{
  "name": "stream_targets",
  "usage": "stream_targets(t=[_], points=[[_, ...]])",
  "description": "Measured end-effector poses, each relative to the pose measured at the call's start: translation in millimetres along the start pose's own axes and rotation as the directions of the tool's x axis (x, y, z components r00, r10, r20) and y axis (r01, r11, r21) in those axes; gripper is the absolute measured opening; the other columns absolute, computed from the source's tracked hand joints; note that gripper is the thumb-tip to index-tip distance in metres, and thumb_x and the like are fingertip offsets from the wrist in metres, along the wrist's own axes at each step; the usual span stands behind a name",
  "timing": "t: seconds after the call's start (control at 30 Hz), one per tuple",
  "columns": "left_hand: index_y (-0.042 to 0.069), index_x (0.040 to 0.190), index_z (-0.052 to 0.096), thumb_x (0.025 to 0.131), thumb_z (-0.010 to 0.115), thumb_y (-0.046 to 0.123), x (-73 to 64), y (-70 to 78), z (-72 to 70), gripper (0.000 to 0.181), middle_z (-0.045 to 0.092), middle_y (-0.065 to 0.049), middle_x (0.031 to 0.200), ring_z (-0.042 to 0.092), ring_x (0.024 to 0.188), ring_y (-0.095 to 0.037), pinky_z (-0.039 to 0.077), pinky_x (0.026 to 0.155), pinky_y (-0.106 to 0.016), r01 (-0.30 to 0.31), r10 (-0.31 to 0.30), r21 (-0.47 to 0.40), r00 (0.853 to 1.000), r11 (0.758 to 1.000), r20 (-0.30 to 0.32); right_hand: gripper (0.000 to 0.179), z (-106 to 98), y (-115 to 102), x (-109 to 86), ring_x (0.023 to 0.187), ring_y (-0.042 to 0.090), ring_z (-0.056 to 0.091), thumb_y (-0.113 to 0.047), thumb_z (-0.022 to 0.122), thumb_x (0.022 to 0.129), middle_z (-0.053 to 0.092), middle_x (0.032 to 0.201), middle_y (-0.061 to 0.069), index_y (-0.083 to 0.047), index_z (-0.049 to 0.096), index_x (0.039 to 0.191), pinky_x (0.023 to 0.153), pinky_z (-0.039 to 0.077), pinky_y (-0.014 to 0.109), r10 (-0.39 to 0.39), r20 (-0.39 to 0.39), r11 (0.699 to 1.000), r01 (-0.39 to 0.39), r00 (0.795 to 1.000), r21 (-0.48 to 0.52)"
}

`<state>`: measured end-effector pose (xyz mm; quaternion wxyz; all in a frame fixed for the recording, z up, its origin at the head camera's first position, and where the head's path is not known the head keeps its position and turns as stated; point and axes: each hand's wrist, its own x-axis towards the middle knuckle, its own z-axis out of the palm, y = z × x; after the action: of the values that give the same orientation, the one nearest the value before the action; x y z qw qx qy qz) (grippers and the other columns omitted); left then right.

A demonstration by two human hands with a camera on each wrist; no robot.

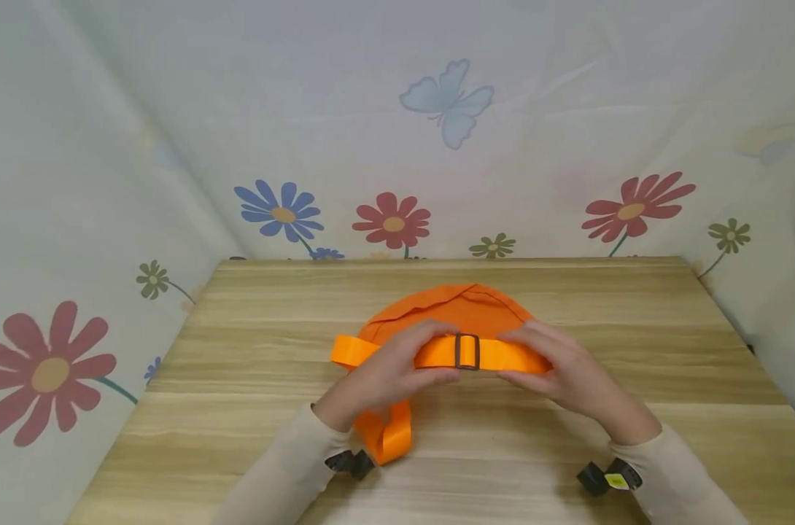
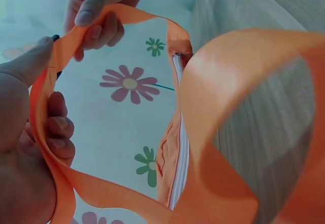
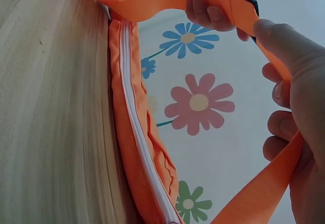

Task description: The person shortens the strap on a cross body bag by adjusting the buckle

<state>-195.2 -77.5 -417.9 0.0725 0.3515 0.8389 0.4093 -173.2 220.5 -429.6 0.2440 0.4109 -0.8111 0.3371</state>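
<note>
An orange waist bag (image 1: 430,308) lies on the table, its white zipper (image 3: 134,117) showing in both wrist views. Its orange strap (image 1: 512,356) is lifted in front of it, with a dark slide buckle (image 1: 467,352) between the two hands. The left hand (image 1: 397,368) pinches the strap just left of the buckle, thumb on the near side. On the other side of the buckle, the right hand (image 1: 561,364) grips the strap between thumb and fingers. A loose strap loop (image 1: 392,437) hangs below the left wrist, and another fold sticks out to its left.
The wood-grain table (image 1: 273,306) runs back to a pale curtain (image 1: 332,109) printed with flowers and a butterfly. A dark wrist device (image 1: 350,462) sits under the left sleeve, and another dark device (image 1: 607,477) under the right.
</note>
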Motion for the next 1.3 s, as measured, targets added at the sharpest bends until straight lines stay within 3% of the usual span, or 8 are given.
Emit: stream_targets(t=[0.13,0.27,0.5,0.77,1.0,1.3], points=[[0.021,0.151,0.056,0.098,0.081,0.036,-0.7,-0.1,0.8,0.061,0.065,0.005,0.142,0.064,0.116,-0.014,0.059,0.103,-0.032,0.02,-0.021,-0.018,1.0,1.0,-0.008,0.039,-1,-1,0.6,0.086,0.009,0.057,-0.04,0.079,0.099,0.071,0.106,-0.002,-0.011,0.074,0.124,0.077,0.045,0.015,0.028,0.023,0.999,-0.029,0.999,0.02],[0.022,0.15,0.057,0.098,0.081,0.033,-0.4,1.5,0.9,0.058,0.066,0.004,0.141,0.065,0.115,-0.015,0.06,0.102,-0.033,-0.009,0.008,-0.029,1.0,1.0,-0.024,0.037,1,-2,0.9,0.086,0.008,0.057,-0.036,0.081,0.098,0.071,0.106,-0.002,-0.011,0.073,0.124,0.076,0.046,0.015,0.048,0.022,0.998,-0.049,0.999,0.044],[0.021,0.148,0.058,0.1,0.079,0.032,0.1,-0.3,2.1,0.053,0.067,0.003,0.139,0.064,0.114,-0.015,0.059,0.101,-0.032,-0.072,0.071,-0.031,0.997,0.997,-0.04,0.039,5,-5,5.6,0.083,0.005,0.056,-0.046,0.067,0.105,0.071,0.103,-0.002,-0.011,0.073,0.122,0.071,0.046,0.014,0.032,0.001,0.996,-0.032,0.999,0.082],[0.02,0.146,0.059,0.1,0.079,0.032,0.3,-1.1,4.4,0.052,0.068,0.001,0.137,0.064,0.112,-0.016,0.059,0.099,-0.032,-0.064,0.063,-0.028,0.996,0.998,-0.056,0.042,11,-7,7.9,0.085,0.008,0.058,-0.048,0.067,0.104,0.072,0.104,-0.001,-0.01,0.074,0.121,0.074,0.047,0.013,0.033,-0.017,0.997,-0.031,0.999,0.067],[0.02,0.143,0.059,0.1,0.08,0.03,1.6,-0.6,7.8,0.049,0.069,0.004,0.132,0.064,0.108,-0.013,0.059,0.096,-0.03,-0.107,0.104,-0.039,0.993,0.994,-0.064,0.045,15,-11,12.5,0.086,0.008,0.057,-0.05,0.065,0.104,0.071,0.104,-0.001,-0.009,0.075,0.119,0.073,0.046,0.014,0.014,0.001,0.999,-0.014,1.0,0.043],[0.024,0.141,0.061,0.099,0.079,0.039,-1.2,2.7,7.5,0.048,0.069,0.007,0.13,0.064,0.108,-0.014,0.059,0.093,-0.03,-0.003,0.001,-0.023,0.997,1.0,-0.083,0.046,19,-11,11.7,0.092,0.013,0.061,-0.049,0.071,0.102,0.072,0.111,0.001,-0.009,0.074,0.124,0.083,0.05,0.014,0.015,0.021,1.0,-0.015,1.0,-0.004]])
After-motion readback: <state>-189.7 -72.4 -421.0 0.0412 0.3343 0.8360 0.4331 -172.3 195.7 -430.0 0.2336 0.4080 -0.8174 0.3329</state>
